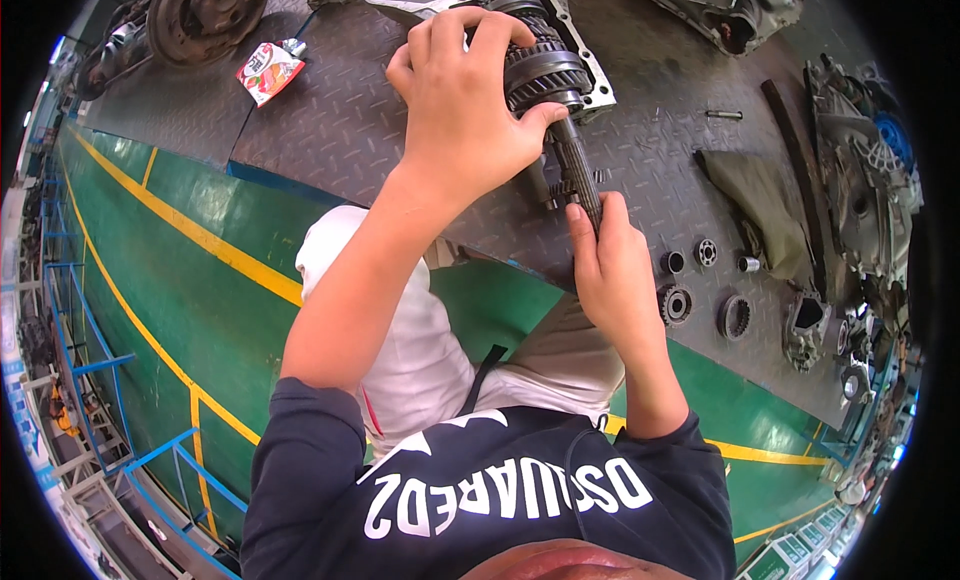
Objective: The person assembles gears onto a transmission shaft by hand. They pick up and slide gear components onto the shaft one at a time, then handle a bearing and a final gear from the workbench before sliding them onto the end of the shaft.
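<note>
Gear shaft (pixel 560 100) over the dark tread-plate bench (pixel 340 130), whose near edge meets green floor (pixel 200 280); bare plate lies left, loose bearings (pixel 675 303) right. The left hand (pixel 460 110) is clamped around the gear stack at the far end; the right hand (pixel 610 265) grips the splined near end. The housing (pixel 590 75) behind is largely hidden by the left hand.

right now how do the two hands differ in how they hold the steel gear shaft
The left hand wraps over the wide stacked gears at the top of the steel gear shaft, fingers spread; the right hand grips the narrow splined lower end, fingers closed tight. The left hand sits higher and farther from the body than the right hand. Both are bare and hold the same shaft.
</note>
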`<state>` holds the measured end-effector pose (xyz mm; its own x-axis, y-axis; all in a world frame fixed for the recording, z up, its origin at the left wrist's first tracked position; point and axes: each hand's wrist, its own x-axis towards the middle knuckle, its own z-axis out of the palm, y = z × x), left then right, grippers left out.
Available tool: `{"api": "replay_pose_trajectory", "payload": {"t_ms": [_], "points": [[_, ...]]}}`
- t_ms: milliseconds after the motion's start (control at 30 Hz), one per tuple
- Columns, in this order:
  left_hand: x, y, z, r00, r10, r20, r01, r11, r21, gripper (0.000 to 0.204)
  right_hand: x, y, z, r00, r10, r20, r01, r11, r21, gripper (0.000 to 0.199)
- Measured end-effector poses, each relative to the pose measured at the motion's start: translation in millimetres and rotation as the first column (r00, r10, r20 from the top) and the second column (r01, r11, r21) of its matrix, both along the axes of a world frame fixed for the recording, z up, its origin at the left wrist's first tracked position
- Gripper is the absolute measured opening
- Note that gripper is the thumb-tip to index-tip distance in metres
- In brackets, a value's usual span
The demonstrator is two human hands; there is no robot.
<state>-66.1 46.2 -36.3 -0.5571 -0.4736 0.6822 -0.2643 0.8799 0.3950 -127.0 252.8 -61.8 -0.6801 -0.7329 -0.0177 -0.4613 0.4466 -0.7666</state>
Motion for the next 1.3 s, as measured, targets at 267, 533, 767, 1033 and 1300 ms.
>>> {"api": "replay_pose_trajectory", "payload": {"t_ms": [267,533,767,1033,1300], "points": [[3,-1,1,1.000,-0.006,-0.004,0.006,1.000,-0.003,0.067,4,-2,7,0.987,0.014,0.163,-0.013,1.000,-0.005,0.030],[18,-6,6,1.000,0.019,0.020,-0.021,0.997,0.068,0.069,28,-10,-19,0.943,0.083,0.323,-0.025,0.983,-0.180,0.032],[31,-11,11,0.997,0.022,0.072,-0.031,0.990,0.139,0.069,43,-23,-15,0.681,0.170,0.713,0.070,0.953,-0.294,0.028],[36,-19,7,0.999,0.031,0.043,-0.034,0.997,0.073,0.069,45,-25,-13,0.478,0.245,0.843,0.110,0.936,-0.335,0.031],[40,-20,9,0.999,0.028,0.042,-0.032,0.995,0.097,0.068,57,-35,-16,0.312,0.316,0.896,0.168,0.910,-0.379,0.027]]}}
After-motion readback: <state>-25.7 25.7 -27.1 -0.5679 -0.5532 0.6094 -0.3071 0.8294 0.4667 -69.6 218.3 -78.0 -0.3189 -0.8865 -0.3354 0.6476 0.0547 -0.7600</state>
